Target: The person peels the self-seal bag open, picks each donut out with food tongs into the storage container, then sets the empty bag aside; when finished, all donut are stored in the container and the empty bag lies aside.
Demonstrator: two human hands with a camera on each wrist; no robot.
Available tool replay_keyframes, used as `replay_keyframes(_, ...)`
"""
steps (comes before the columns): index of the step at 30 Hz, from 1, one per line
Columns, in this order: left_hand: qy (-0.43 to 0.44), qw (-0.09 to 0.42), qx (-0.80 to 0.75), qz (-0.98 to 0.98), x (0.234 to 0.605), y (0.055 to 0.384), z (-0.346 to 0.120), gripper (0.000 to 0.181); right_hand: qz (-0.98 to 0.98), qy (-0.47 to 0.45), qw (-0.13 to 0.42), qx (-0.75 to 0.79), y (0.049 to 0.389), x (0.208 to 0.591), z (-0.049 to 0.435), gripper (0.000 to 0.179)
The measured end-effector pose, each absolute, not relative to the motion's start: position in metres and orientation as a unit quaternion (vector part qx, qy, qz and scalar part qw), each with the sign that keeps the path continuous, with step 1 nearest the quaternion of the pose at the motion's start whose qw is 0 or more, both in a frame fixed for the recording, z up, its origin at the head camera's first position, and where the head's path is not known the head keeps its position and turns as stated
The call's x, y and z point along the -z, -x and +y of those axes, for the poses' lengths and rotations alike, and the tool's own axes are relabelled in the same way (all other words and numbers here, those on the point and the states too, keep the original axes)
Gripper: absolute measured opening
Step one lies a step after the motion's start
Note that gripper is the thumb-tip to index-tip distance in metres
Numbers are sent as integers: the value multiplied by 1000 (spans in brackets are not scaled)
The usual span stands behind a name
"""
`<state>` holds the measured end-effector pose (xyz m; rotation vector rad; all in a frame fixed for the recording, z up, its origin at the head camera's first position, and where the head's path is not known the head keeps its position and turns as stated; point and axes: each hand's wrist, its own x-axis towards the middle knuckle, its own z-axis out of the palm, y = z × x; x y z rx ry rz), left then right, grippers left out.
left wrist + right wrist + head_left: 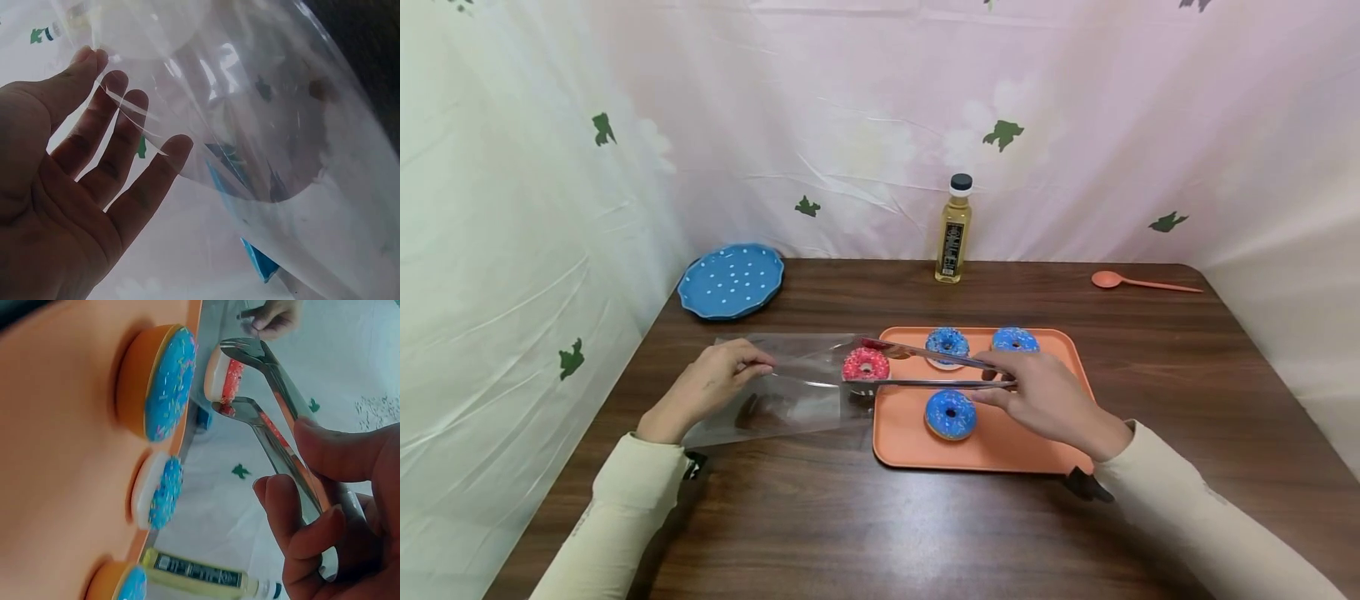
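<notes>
Squeezing the tongs (925,372) steady is key here: the right hand (1045,400) grips them with the pink donut (866,364) pinched at the tips, right at the bag (790,392) mouth. Left hand (711,387) pinches the bag edge, so I'd lift it wider before sliding in.

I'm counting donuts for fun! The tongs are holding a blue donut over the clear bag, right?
Not quite: the donut in the tongs is red, not blue, as the head view shows. The right hand grips the tongs at the clear bag.
</notes>
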<state>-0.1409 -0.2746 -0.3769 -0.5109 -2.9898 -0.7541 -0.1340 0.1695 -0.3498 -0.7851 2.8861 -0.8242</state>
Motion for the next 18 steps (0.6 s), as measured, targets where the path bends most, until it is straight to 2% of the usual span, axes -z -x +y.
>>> replay_keyframes(6,159,2,240,-958,378,140,-273,14,943,213,14,256,122,346,195,41)
replay_keyframes(11,163,-2,240,-957,379,141,-273,15,953,187,-10,240,110,345,217,39)
replay_keyframes(18,163,0,237,-958,379,142,-272,15,962,134,-26,238,94,348,246,47)
